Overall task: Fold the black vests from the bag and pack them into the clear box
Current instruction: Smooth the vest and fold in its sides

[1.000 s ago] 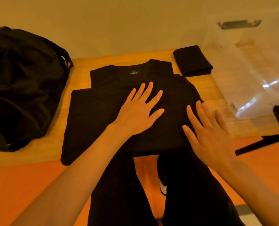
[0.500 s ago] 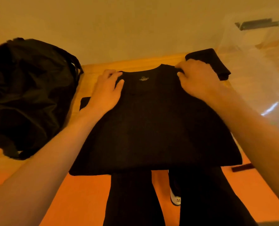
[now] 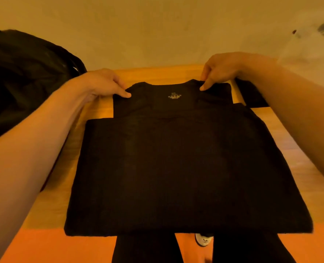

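containers first. the black bag (image 3: 24,80) sits at the far left of the wooden table (image 3: 299,168), slumped against the wall; its mouth is not visible, so what it holds cannot be told. the clear box (image 3: 309,59) stands at the far right, pale and blurred; only part of one wall and a dark clip near its top edge show, and its contents cannot be made out.

the black vest (image 3: 176,158) lies flat in the middle of the table, neckline away from the person, a small pale printed label just under the collar. its lower body looks folded in to a broad rectangle, and its near hem reaches the table's front edge.

left hand (image 3: 104,84) — fingers curled down, thumb and forefinger pinched on the vest's left shoulder strap. right hand (image 3: 221,71) — the same grip on the right shoulder strap, thumb tip pressed on the cloth, the rest of the fingers tucked behind the strap.

surroundings: a folded black garment (image 3: 252,95) lies on the table just beyond the right forearm, partly hidden by it, between the vest and the box. below the table edge are an orange floor (image 3: 62,247), dark trouser legs (image 3: 144,251) and a white shoe (image 3: 202,240).
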`<state>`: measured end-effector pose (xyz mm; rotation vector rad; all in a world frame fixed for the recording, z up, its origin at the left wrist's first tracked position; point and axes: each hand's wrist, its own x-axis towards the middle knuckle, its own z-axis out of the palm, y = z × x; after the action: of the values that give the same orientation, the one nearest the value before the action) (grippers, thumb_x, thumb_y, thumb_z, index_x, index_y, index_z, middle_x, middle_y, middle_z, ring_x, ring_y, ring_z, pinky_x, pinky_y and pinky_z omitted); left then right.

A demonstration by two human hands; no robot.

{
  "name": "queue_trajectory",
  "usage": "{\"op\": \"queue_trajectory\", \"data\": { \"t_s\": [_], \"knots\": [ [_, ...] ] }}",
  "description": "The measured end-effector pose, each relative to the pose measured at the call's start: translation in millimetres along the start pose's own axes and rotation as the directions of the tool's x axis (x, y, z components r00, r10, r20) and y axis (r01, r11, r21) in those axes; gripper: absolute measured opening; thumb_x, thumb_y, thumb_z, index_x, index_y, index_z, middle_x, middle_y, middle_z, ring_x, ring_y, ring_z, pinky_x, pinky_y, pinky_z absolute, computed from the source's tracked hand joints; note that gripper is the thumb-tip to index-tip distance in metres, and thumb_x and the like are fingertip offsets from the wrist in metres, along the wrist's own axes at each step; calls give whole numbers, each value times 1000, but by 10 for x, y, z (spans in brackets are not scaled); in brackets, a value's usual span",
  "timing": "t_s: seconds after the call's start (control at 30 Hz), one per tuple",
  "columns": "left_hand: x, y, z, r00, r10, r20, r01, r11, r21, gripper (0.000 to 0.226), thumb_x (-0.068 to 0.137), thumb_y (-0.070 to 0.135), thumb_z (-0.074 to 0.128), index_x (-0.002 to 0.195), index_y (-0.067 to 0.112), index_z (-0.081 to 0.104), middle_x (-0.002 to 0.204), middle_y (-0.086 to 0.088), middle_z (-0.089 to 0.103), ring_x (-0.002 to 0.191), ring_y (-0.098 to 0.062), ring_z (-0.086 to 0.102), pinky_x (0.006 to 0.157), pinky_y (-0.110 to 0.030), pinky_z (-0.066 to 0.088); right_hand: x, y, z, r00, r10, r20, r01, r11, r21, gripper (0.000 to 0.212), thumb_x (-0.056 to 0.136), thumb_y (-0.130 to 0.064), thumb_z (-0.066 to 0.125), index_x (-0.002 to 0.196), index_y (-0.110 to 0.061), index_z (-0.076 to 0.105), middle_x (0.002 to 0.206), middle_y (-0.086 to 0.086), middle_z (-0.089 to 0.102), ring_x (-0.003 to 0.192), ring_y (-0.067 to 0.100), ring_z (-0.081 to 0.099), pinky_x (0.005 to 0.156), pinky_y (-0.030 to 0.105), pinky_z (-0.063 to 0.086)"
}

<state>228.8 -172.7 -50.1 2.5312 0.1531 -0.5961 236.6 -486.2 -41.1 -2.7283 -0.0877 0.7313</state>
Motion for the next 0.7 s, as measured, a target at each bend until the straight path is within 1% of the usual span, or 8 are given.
{"op": "queue_trajectory", "data": {
  "t_s": [0.07, 0.13, 0.23, 0.3, 0.4, 0.47, 0.57, 0.7],
  "knots": [
    [26, 26, 6, 998, 33, 48, -33, 999, 18, 20, 90, 26, 76, 96, 8, 70, 101, -5, 64, 99, -20, 55, 84, -35, 38, 14, 28, -19, 1000, -12, 6, 12, 1000, 27, 28, 89, -30, 74, 110, -12, 69, 113, -2, 56, 119, 25, 50, 100, 40, 38],
    [31, 57, 8, 996, 71, 56, -71, 997, -4, 21, 90, 25, 76, 99, 7, 69, 95, -8, 63, 91, -20, 55, 81, -34, 39, -3, 42, -24, 999, -23, -21, 24, 998, 56, 17, 89, -26, 75, 96, -13, 68, 96, -4, 56, 105, 21, 50, 88, 35, 38],
    [34, 68, 22, 994, 107, 17, -105, 991, -80, 14, 88, 19, 77, 96, 14, 66, 92, -4, 64, 89, -17, 57, 76, -29, 43, -26, 78, -19, 997, -31, -67, 37, 995, 90, 27, 86, -23, 78, 103, -5, 68, 87, 1, 56, 87, 19, 51, 69, 28, 37],
    [31, 34, 45, 993, 120, -3, -119, 980, -159, 19, 86, 17, 80, 95, 19, 64, 94, -1, 66, 92, -16, 59, 75, -27, 44, -34, 117, -22, 997, -14, -82, 26, 988, 154, 32, 82, -23, 82, 108, -10, 68, 101, 3, 61, 97, 21, 55, 72, 29, 41],
    [9, -7, 71, 993, 106, -46, -114, 961, -250, 23, 84, 16, 82, 102, 20, 67, 100, 2, 68, 94, -10, 62, 76, -22, 48, -34, 164, -26, 997, 36, -68, -18, 967, 256, 25, 79, -26, 85, 96, -18, 69, 108, 4, 63, 105, 22, 57, 77, 29, 44],
    [2, -27, 82, 990, 96, -103, -121, 953, -278, 26, 82, 17, 84, 104, 18, 70, 98, 3, 67, 90, -7, 61, 71, -20, 47, -32, 173, -20, 995, 57, -82, -32, 960, 277, 23, 77, -29, 86, 90, -19, 69, 107, 3, 63, 105, 23, 57, 83, 33, 44],
    [10, -68, 80, 981, 83, -178, -141, 929, -343, 25, 79, 19, 86, 99, 15, 72, 84, 2, 65, 78, -7, 62, 64, -17, 47, -49, 162, -24, 989, 74, -131, -30, 950, 309, 21, 78, -28, 85, 86, -18, 69, 104, 7, 66, 102, 25, 60, 81, 35, 47],
    [-36, -97, 72, 968, 89, -234, -183, 889, -419, 23, 79, 20, 86, 96, 15, 72, 71, 5, 58, 59, 1, 55, 50, -9, 42, -92, 188, -40, 971, 42, -236, 43, 938, 344, 19, 79, -30, 85, 83, -19, 69, 91, 1, 64, 96, 20, 59, 74, 29, 46]
  ]
}}
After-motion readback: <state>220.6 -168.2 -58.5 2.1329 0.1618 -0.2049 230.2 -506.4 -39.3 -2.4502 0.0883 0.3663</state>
